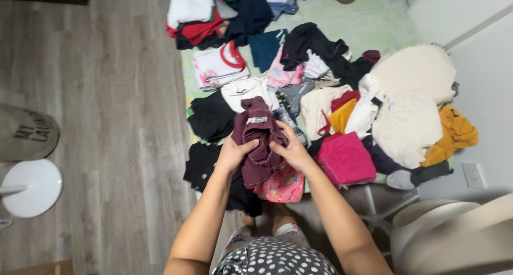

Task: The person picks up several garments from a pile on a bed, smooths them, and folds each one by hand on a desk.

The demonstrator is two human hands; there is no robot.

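— What's that being held up over the pile?

— A maroon garment [257, 139], bunched and half folded, with a pale label near its top. It hangs in the air between both hands, just above the clothes on the floor. The left hand [233, 155] has its fingers curled shut around the left edge; the right hand [291, 149] pinches the right side, fingers closed on a fold of cloth.

— Does it look heavy?

— I'd say not. It droops and creases like soft knit or fleece, with a frayed-looking lower hem. My guess is it's light, limp and not slippery, so it will sag wherever it isn't supported. Nothing fragile about it.

— Where would you grip it?

— At the seams or hem corners, one in each hand, much as now. Grabbing the middle would only bunch it further.

— And underneath?

— Directly below sits a pink patterned piece [282, 185], with black clothing [211, 117] to the left and a bright magenta garment [346, 158] to the right. Further out lie a white shirt with red trim [220, 65], a navy item [265, 48], cream-coloured clothes [409, 101] and a mustard-yellow top [455, 132], all spread over a pale green mat [363, 24].

— Beyond the pile?

— Grey wood-look floor [107, 120], a white round stand base [33, 187] at the left, and a white wall [481, 67] at the right.
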